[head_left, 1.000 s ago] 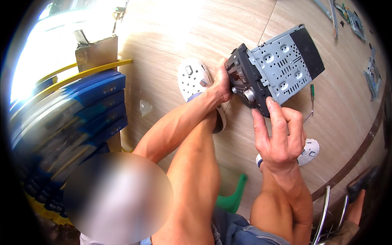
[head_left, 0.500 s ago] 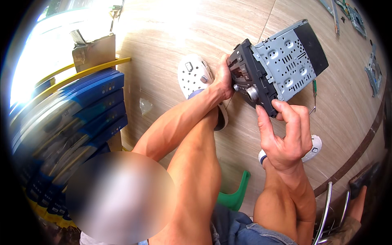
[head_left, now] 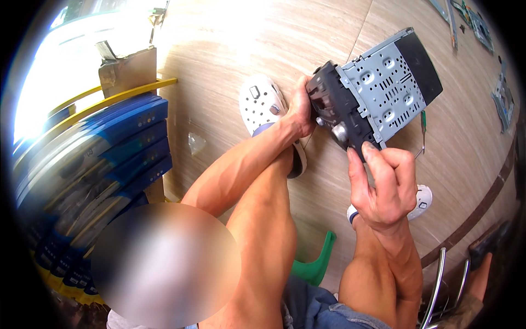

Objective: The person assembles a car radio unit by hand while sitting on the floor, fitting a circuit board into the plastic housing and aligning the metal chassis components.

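A car stereo unit with a perforated grey metal body (head_left: 395,77) and black back section is held above the floor. Its black front panel (head_left: 339,109), with buttons and silver knobs, is slightly smeared. My left hand (head_left: 300,109) grips the panel's upper-left side, fingers mostly hidden behind it. My right hand (head_left: 382,186) pinches the panel's lower right corner between thumb and bent fingers. Partly behind the unit, a screwdriver (head_left: 423,123) with a green handle lies on the floor.
Blue stacked packages (head_left: 93,142) on a yellow rack fill the left, beside cardboard (head_left: 129,70). Metal parts (head_left: 501,98) lie at the right. Below are my white clogs (head_left: 257,104), a green plastic object (head_left: 320,255), chrome tubing (head_left: 435,279) and another person's leg (head_left: 479,274).
Over the last second the unit has shifted slightly right. Since half a second ago its front panel has tilted, with my right hand moving a little down along with that corner.
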A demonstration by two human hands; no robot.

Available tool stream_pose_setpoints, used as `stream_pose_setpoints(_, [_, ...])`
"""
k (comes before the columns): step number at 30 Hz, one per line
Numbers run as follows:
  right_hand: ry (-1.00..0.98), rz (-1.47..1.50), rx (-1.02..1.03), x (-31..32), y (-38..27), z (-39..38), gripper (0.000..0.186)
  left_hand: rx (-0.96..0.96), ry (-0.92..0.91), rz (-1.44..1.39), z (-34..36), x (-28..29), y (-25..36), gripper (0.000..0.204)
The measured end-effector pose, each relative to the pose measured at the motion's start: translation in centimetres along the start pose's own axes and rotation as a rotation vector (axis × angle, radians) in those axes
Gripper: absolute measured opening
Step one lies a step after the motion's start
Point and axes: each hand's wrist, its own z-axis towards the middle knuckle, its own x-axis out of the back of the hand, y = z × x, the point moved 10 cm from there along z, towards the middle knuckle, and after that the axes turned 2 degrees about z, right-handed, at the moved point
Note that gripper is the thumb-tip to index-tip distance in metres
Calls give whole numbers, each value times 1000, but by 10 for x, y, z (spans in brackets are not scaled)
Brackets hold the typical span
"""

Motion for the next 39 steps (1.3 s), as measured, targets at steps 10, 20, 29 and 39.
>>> stream_pose_setpoints(10, [-10, -53, 11, 4, 0, 0, 34, -92, 105, 110, -11, -4, 8, 56])
stream_pose_setpoints(20, [-38, -65, 46, 5, 0, -4, 29, -73, 79, 37, -3, 2, 4, 47])
stream_pose_setpoints(29, [-26, -49, 68, 8, -3, -5, 28, -62, 53, 86, 5, 5, -1, 47])
stream_pose_setpoints(39, [-17, -49, 63, 10, -2, -9, 26, -82, 64, 147, -3, 2, 3, 42])
